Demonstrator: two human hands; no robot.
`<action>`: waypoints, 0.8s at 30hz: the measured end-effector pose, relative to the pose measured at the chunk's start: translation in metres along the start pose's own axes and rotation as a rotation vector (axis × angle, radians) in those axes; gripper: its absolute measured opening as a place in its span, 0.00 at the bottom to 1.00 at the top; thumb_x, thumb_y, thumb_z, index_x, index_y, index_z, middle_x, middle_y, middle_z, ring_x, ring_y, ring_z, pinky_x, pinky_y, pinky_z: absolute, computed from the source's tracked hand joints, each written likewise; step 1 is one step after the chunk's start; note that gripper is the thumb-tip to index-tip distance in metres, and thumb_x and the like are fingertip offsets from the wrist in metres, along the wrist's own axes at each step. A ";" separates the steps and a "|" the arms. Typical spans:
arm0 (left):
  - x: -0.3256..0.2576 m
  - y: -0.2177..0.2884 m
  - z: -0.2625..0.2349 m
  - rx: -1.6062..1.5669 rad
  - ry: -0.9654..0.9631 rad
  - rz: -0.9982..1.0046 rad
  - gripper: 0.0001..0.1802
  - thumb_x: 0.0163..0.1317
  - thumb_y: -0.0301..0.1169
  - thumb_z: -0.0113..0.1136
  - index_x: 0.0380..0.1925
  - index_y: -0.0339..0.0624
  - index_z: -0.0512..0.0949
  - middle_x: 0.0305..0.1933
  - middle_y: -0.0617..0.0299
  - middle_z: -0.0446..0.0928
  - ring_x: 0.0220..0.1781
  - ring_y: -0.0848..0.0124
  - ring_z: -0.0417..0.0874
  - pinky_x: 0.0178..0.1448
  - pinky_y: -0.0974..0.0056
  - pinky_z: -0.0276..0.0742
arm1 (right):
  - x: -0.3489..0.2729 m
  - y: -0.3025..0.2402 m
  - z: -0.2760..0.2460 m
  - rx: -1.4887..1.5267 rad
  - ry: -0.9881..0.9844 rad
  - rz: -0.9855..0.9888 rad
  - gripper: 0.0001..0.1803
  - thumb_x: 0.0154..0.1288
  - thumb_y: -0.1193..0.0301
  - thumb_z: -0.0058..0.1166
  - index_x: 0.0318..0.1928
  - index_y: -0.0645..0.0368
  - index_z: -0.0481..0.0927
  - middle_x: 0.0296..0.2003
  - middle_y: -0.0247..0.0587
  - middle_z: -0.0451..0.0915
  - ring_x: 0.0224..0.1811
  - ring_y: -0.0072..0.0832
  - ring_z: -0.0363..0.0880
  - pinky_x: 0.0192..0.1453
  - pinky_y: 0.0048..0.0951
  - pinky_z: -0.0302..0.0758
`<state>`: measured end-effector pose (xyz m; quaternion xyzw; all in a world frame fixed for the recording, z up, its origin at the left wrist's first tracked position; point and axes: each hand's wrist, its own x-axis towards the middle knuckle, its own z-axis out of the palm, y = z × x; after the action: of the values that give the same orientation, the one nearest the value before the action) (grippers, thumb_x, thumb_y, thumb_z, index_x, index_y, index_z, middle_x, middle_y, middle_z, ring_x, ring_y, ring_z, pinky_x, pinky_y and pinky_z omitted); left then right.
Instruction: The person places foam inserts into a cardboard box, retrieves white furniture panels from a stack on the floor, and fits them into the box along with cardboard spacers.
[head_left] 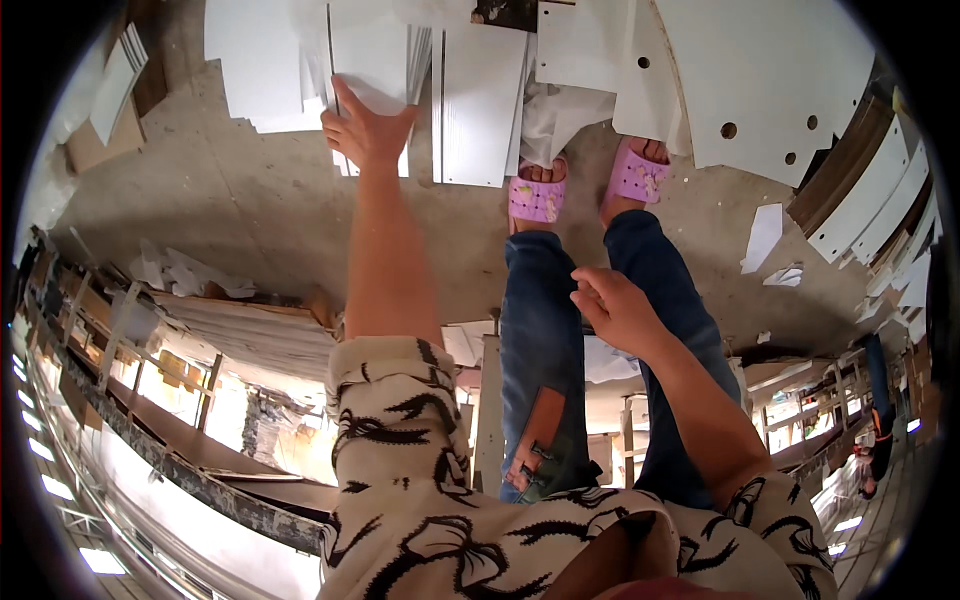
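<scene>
My left hand [370,135] reaches down to the near end of a stack of white panels [370,40]. Its thumb lies by the right edge and its fingers by the left edge, gripping across the panel's width. Another stack of narrow white panels [480,100] stands just right of it, and wider white sheets [265,75] lie to its left. Above my jeans, between the knees, hovers my right hand [615,308], its fingers curled in with nothing visible in them.
Large white boards with round holes [770,70] lie at the upper right, beside crumpled white wrapping [560,115]. My feet in pink slippers [537,198] are on the concrete floor [460,240]. White scraps [763,238] lie to the right. Another person [878,430] is far off at the right.
</scene>
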<state>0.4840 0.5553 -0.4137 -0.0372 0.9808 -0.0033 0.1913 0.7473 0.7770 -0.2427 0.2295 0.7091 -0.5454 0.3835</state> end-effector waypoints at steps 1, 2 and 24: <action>0.005 -0.003 0.003 0.005 0.007 0.025 0.65 0.32 0.48 0.75 0.69 0.55 0.44 0.57 0.39 0.56 0.59 0.45 0.60 0.64 0.47 0.55 | 0.003 0.003 -0.001 -0.019 -0.044 -0.014 0.14 0.62 0.65 0.54 0.46 0.58 0.73 0.36 0.46 0.78 0.41 0.46 0.76 0.44 0.41 0.74; 0.008 -0.009 0.002 0.003 0.012 0.025 0.65 0.32 0.48 0.75 0.69 0.55 0.44 0.57 0.39 0.56 0.59 0.45 0.60 0.64 0.47 0.55 | 0.002 0.009 0.000 -0.021 -0.043 -0.019 0.14 0.62 0.65 0.54 0.46 0.58 0.73 0.36 0.46 0.78 0.41 0.46 0.76 0.44 0.41 0.74; -0.132 0.207 -0.215 -1.032 -0.054 0.141 0.62 0.29 0.35 0.75 0.68 0.45 0.51 0.58 0.44 0.57 0.61 0.49 0.60 0.63 0.48 0.61 | 0.039 -0.031 -0.246 0.021 1.056 0.141 0.25 0.68 0.52 0.42 0.43 0.62 0.78 0.35 0.50 0.81 0.39 0.43 0.79 0.44 0.37 0.73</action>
<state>0.5106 0.7702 -0.1688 -0.0604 0.8495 0.4947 0.1730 0.6287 0.9982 -0.2274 0.5236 0.7829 -0.3358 0.0078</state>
